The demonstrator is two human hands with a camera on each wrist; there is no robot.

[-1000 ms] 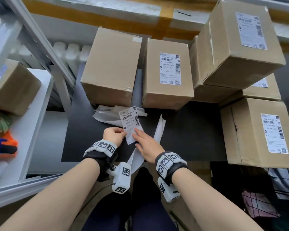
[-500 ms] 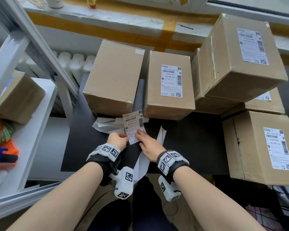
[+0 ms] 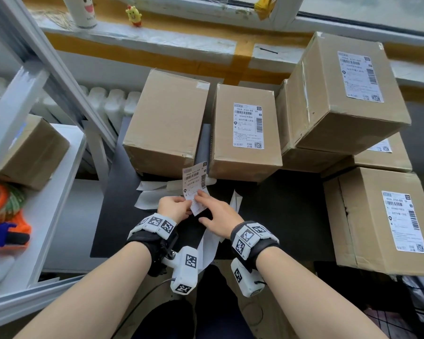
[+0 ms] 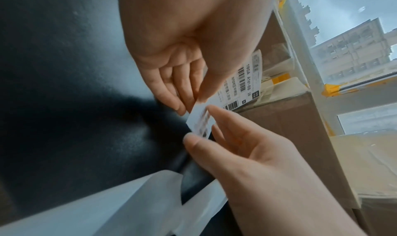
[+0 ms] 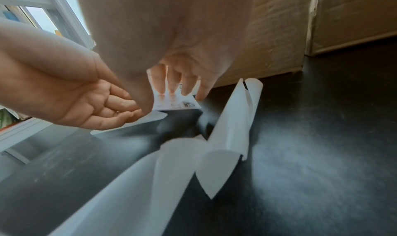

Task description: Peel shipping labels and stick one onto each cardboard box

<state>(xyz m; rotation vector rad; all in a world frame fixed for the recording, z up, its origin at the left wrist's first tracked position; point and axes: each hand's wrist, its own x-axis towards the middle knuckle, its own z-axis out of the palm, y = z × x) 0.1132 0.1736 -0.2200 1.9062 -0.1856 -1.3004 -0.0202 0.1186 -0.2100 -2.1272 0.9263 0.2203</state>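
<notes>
A white shipping label [image 3: 194, 180] with barcodes stands upright above the black table [image 3: 291, 211], in front of the gap between two boxes. My left hand [image 3: 181, 206] pinches its lower left edge, seen close in the left wrist view [image 4: 189, 102]. My right hand [image 3: 206, 204] pinches the lower corner between thumb and forefinger [image 4: 217, 114]. The left cardboard box [image 3: 167, 118] shows a bare top. The box beside it [image 3: 245, 165] carries a label [image 3: 248, 126].
Curled white backing strips [image 5: 232, 120] lie on the table under and right of my hands, more [image 3: 152, 194] at the left. Labelled boxes [image 3: 340, 99] are stacked at the right, one [image 3: 367, 216] nearer. A white shelf [image 3: 59, 192] with a box stands at left.
Both hands have carried the label a little farther from me, toward the boxes, and have drawn together on its lower edge. The view has tilted up to show the windowsill.
</notes>
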